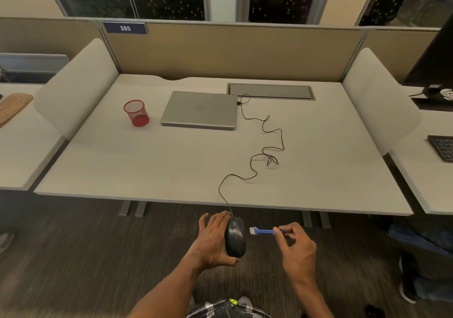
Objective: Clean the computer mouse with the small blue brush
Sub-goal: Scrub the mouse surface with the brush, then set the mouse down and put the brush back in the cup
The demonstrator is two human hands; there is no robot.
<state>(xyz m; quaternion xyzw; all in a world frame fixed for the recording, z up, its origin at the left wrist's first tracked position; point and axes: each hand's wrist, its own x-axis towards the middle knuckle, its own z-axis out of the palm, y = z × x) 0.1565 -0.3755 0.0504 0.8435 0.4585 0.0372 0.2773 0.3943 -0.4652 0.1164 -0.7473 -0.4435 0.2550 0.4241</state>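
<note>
Office cubicle, head view: pale grey desk (171, 165) with tan divider panels behind and dark glass above them. Blue tag (125, 28) on the divider's top left reads "385" in white. Closed silver laptop (199, 109) at the desk's back centre, no brand legible. Red mesh cup (136, 113) stands just left of it, and a grey hatch lid (269, 91) is set in the desk at back right. Black keyboard (442, 147) partly in view on the next desk, far right. Black mouse (235, 240) is off the desk, held in front of the near edge over dark carpet (73, 256). Its thin black cable (272, 143) snakes across the desk to the laptop's right side. Left hand (213, 239) grips the mouse, fingers along its left side, thumb at its near end. Right hand (297, 244) pinches the handle end of the small blue brush (262, 231). White bristle end points left at the mouse, just beside it, not touching.
</note>
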